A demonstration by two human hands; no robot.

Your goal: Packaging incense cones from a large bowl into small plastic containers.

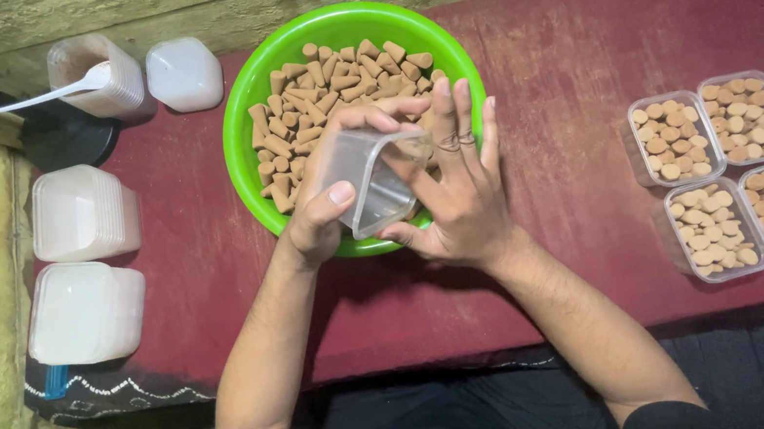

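Two hands meet over a green bowl (pixel 238 130) heaped with tan cone-shaped pieces (pixel 315 81), standing on a worktop (pixel 577 51) covered in dark red cloth against a rough, pale wall. The left hand (pixel 319 218) grips one clear plastic tub (pixel 367 177), tilted on its side above the bowl's near rim; the right hand (pixel 457 190) lies against the tub's mouth, fingers straight and close together. Five filled tubs (pixel 731 173) of the same pieces sit at the right edge, the fifth cut off by the frame. At the left stand two stacks of white lids or tubs (pixel 83 259), hard to tell which, one loose lid (pixel 183 73), and one container with a white spoon (pixel 94 80).
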